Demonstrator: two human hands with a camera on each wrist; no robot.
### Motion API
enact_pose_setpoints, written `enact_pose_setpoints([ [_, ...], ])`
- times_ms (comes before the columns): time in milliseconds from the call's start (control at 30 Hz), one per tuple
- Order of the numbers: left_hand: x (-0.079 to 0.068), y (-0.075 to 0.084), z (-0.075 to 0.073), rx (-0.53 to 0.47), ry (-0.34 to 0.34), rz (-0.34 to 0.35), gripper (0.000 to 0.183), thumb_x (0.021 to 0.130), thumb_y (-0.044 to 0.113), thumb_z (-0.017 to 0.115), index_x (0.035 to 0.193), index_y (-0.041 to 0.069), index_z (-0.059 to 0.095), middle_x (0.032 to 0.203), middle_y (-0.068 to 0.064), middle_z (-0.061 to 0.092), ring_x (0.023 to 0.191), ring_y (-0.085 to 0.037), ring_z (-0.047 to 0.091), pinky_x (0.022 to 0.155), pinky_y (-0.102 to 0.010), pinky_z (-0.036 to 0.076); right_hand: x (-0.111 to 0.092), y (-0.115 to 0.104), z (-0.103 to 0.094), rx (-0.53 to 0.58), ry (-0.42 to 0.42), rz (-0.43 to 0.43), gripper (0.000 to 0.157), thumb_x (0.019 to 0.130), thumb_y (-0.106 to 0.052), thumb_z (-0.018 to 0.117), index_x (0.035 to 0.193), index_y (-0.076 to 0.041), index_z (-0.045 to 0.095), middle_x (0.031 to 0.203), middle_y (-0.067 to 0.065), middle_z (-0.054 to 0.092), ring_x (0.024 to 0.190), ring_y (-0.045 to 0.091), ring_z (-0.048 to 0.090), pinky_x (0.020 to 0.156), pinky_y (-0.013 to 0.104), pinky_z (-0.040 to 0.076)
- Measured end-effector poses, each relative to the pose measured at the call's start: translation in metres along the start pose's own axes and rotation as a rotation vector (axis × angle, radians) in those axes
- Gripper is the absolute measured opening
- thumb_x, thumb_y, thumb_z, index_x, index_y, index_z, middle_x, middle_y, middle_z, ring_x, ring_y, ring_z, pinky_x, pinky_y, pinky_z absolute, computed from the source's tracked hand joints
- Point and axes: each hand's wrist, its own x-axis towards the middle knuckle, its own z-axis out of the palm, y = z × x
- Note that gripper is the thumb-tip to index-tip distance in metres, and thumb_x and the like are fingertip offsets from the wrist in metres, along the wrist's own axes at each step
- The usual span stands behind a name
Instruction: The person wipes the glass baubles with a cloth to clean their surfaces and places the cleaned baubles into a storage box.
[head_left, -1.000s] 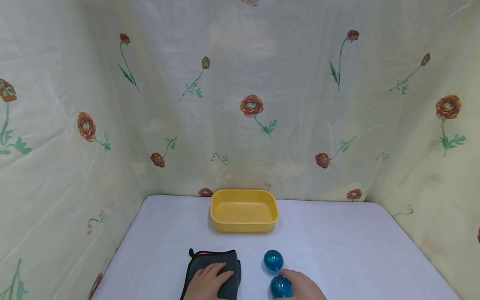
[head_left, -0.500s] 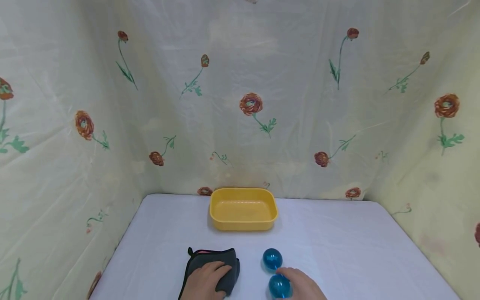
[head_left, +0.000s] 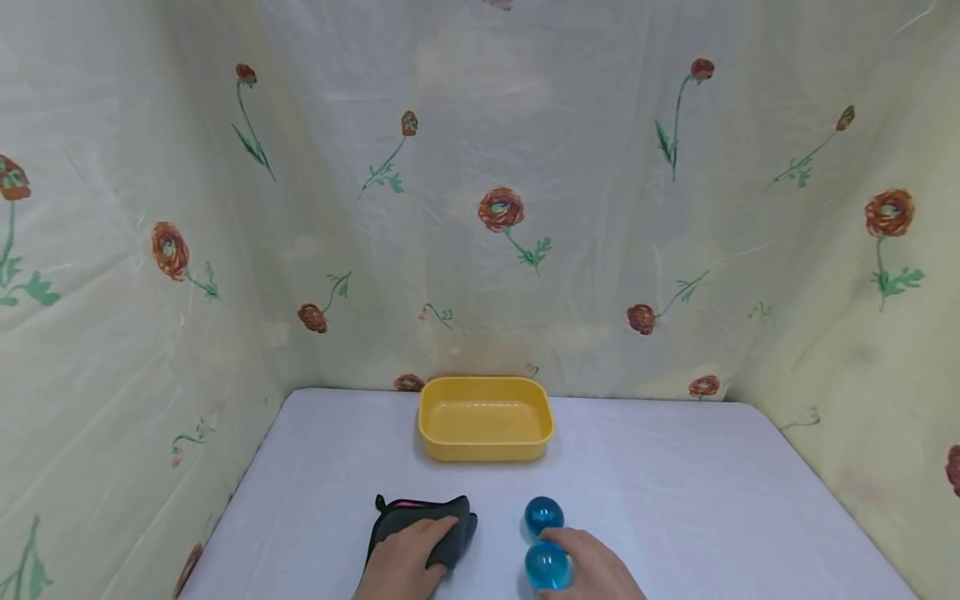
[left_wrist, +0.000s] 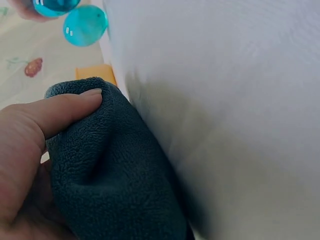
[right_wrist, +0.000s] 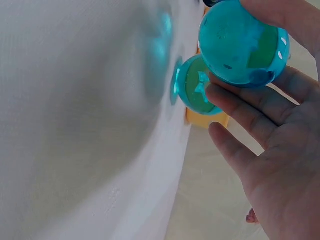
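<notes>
My left hand (head_left: 405, 554) grips a folded dark grey cloth (head_left: 397, 521) with black edging, a corner loop and a sliver of pink. The left wrist view shows the thumb pressed on the fleecy cloth (left_wrist: 120, 180), bunching it, with the fingers mostly hidden behind. My right hand (head_left: 600, 571) holds a clear blue ball (head_left: 547, 566) between thumb and fingers. In the right wrist view this ball (right_wrist: 235, 47) is raised off the white surface, its blue-tinted shadow below. A second, similar ball (head_left: 543, 514) rests on the table just beyond it.
A yellow rectangular tub (head_left: 486, 451) stands toward the back of the white table (head_left: 660, 492), beyond the cloth and balls. Flower-printed curtains (head_left: 585, 150) enclose the table at the back and both sides.
My right hand has lifted its ball and moved it slightly left. My left hand has bunched the cloth, whose right part now rises in a fold. The second ball and tub stay in place.
</notes>
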Motion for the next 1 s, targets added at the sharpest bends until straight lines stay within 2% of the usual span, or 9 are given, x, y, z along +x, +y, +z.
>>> enact_pose_setpoints([
  [167,-0.002,-0.001,-0.005,-0.049,0.03,0.012,0.054,0.081,0.018,0.08,0.132,0.02,0.063,0.122,-0.005,0.07,0.114,-0.029,0.066,0.097,-0.053,0.055,-0.002,-0.003,-0.001,0.011,0.011,-0.028,0.073,0.069,-0.047,0.087,0.129,-0.016,0.061,0.121,0.007,0.065,0.099,0.024,0.059,0.089,0.061,0.056],
  [433,-0.007,0.0,-0.015,-0.177,0.138,0.045,0.058,0.079,0.024,0.083,0.133,0.022,0.063,0.126,-0.001,0.069,0.117,-0.025,0.065,0.099,-0.055,0.054,-0.006,-0.007,-0.002,0.041,0.053,-0.028,0.073,0.067,-0.044,0.089,0.13,-0.02,0.06,0.127,0.01,0.061,0.098,0.026,0.056,0.084,0.06,0.058],
  [733,-0.011,0.005,-0.025,-0.3,0.158,0.019,0.058,0.081,0.026,0.082,0.135,0.023,0.061,0.13,0.0,0.068,0.119,-0.025,0.063,0.098,-0.058,0.053,-0.011,-0.01,-0.007,0.057,0.097,-0.059,0.073,0.068,-0.046,0.088,0.131,-0.023,0.06,0.135,0.013,0.058,0.109,0.032,0.056,0.089,0.064,0.055],
  [1000,-0.012,0.004,-0.028,-0.362,0.19,0.075,0.058,0.084,0.028,0.079,0.138,0.025,0.058,0.133,0.0,0.066,0.123,-0.024,0.062,0.1,-0.055,0.053,-0.013,-0.011,-0.008,0.045,0.141,-0.094,0.071,0.069,-0.043,0.088,0.131,-0.023,0.06,0.132,0.012,0.06,0.11,0.031,0.058,0.091,0.063,0.055],
])
